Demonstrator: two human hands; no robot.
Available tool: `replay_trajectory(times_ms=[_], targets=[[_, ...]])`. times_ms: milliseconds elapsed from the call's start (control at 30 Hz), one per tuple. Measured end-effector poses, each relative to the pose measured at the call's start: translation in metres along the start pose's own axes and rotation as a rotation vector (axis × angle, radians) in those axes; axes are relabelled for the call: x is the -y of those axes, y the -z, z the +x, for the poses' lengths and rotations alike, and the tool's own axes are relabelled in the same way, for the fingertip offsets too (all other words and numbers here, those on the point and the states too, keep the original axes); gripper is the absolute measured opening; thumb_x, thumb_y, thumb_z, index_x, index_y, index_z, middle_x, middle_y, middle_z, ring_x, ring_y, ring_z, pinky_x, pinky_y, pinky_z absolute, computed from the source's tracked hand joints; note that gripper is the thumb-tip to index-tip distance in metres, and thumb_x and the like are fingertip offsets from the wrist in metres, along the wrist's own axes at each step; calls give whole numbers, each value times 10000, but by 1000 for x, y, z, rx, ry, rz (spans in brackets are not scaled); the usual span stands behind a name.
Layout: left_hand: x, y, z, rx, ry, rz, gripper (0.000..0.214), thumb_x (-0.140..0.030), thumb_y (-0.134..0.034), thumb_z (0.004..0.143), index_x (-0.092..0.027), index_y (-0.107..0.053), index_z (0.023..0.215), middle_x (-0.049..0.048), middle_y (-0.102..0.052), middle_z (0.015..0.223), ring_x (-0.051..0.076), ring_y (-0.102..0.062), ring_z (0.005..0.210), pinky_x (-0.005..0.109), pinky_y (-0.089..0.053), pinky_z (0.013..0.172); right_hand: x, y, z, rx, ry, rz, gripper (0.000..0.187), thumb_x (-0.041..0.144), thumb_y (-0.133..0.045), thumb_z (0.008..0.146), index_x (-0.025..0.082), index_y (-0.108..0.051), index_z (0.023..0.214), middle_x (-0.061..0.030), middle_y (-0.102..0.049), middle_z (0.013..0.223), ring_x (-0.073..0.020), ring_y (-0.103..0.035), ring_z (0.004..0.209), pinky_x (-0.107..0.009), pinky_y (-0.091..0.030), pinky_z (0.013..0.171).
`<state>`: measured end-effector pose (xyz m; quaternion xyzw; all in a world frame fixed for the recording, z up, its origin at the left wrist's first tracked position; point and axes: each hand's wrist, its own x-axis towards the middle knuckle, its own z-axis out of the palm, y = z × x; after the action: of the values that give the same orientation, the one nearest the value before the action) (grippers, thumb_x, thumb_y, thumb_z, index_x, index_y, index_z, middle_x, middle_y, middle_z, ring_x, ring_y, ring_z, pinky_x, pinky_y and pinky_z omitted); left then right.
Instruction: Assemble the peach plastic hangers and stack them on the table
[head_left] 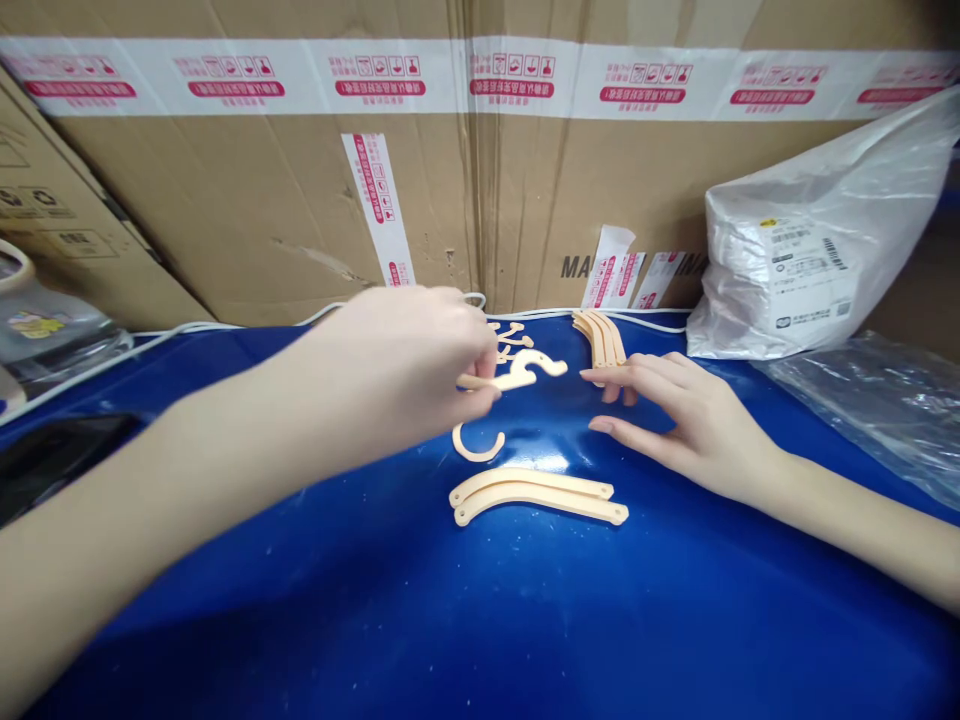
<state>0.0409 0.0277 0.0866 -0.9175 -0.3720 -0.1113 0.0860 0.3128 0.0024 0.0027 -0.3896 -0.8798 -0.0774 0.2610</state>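
Observation:
Between its thumb and fingers, my left hand (431,350) pinches a pale plastic hook piece (529,372), whose curved end points right. My right hand (686,425) is held with thumb and fingers apart, just right of the hook piece and in front of a stack of curved pale strips (600,340). Below my left hand lies a C-shaped hook (480,455). Nearer to me are two long curved arm pieces (536,495) with holes at their ends, lying side by side. Small branched pale parts (514,335) sit behind the held piece, partly hidden by my left hand.
Large cardboard boxes (262,200) stand along the back of the blue table surface (525,620). A white plastic parcel bag (810,260) and clear plastic film (870,400) lie at the right. A glass jug (56,325), a dark phone-like object (67,455) and a white cable (187,327) are at left.

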Motion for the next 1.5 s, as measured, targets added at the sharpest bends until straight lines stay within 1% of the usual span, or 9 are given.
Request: replay_trajectory(times_ms=[100, 200, 367, 833, 1067, 1167, 1300, 1367, 1500], targets=[[-18, -8, -1, 73, -47, 107, 192, -264, -559, 804, -213, -672, 656, 31, -626, 682, 190, -573, 671, 315, -380, 583, 3, 1, -2, -10, 2, -17, 330, 411, -563, 926, 200, -607, 1176, -52, -665, 907, -200, -622, 845, -333, -417, 744], [-26, -12, 0, 75, -127, 124, 228, -276, -523, 851, -208, -683, 703, 33, -641, 703, 197, -587, 707, 323, -400, 612, 4, 2, -4, -17, 15, -41, 276, 382, -580, 924, 196, -632, 1122, -53, -671, 906, -199, -623, 849, -333, -406, 729], [-28, -15, 1, 94, -176, 144, 264, -309, -498, 891, -203, -678, 729, 31, -672, 787, 205, -594, 774, 335, -406, 655, 6, 4, -4, -37, 49, -49, 134, 280, -583, 929, 193, -658, 998, -45, -702, 925, -185, -616, 817, -336, -395, 721], [-28, -20, 0, 53, -204, 100, 267, -293, -484, 925, -181, -663, 763, 37, -675, 820, 192, -613, 765, 323, -415, 667, 1, 5, -4, 2, 120, -115, 146, 285, -564, 944, 198, -654, 1018, -37, -700, 905, -181, -608, 821, -343, -383, 729], [-27, -22, 1, 81, -184, 99, 246, -340, -519, 931, -185, -653, 794, 28, -662, 832, 192, -611, 785, 309, -399, 668, -2, 8, -3, 46, 135, -106, 159, 302, -543, 952, 205, -668, 970, -32, -695, 871, -193, -605, 825, -358, -375, 760], [-17, -18, 1, 42, -130, 101, 244, -399, -526, 920, -193, -657, 920, 38, -662, 911, 199, -616, 819, 301, -400, 669, -9, 9, -2, 53, 134, -93, 147, 310, -563, 941, 211, -672, 945, -24, -689, 855, -193, -598, 812, -359, -367, 750], [16, -7, 6, 22, 12, 93, 285, -440, -493, 899, -218, -649, 984, 29, -675, 932, 186, -614, 781, 280, -375, 623, -21, 8, -2, 112, 105, -60, 167, 344, -561, 939, 234, -686, 920, -8, -686, 837, -192, -594, 794, -356, -358, 739], [38, -1, 10, 113, 171, 117, 311, -483, -503, 871, -239, -670, 965, 17, -685, 891, 187, -600, 716, 279, -349, 592, -27, 5, -1, 154, 76, -30, 186, 370, -561, 936, 246, -698, 912, -4, -685, 827, -192, -598, 786, -351, -355, 729], [78, 3, 21, 298, 289, 153, 331, -477, -501, 867, -230, -694, 974, 30, -687, 846, 166, -571, 686, 277, -355, 622, -35, 0, 0, 242, -16, 104, 226, 445, -579, 912, 268, -717, 889, 7, -689, 792, -187, -610, 747, -346, -356, 728]])
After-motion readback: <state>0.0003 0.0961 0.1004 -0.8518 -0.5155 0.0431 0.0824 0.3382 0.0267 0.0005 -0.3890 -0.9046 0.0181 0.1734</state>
